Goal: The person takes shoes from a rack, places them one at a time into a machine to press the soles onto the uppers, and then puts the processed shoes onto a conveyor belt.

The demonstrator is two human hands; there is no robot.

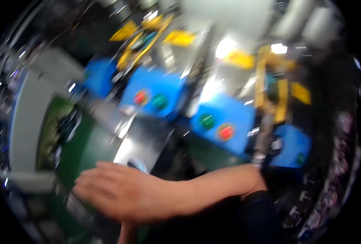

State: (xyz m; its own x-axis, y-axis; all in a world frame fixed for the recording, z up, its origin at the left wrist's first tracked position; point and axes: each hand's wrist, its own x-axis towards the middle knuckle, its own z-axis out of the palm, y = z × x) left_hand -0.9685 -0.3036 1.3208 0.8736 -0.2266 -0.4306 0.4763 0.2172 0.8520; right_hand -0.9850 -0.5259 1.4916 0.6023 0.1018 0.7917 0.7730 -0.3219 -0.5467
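My right forearm reaches across from the lower right, out of a dark sleeve. My right hand (119, 191) is at the lower left, back up, with its fingers stretched out side by side. Motion smears it, and I see nothing held in it. Just beyond its knuckles is a small dark and pale object (137, 164), too blurred to name, by a shiny metal plate (142, 140). Under my right hand a narrow strip of skin runs to the lower edge, apparently part of my left arm or hand (127, 233); its fingers are hidden.
Ahead stand two blue control boxes, the left one (148, 87) and the right one (225, 116), each with a red and a green button. Yellow brackets (284, 95) and machine parts rise behind. A green surface (85, 142) and grey frame (30, 110) lie left.
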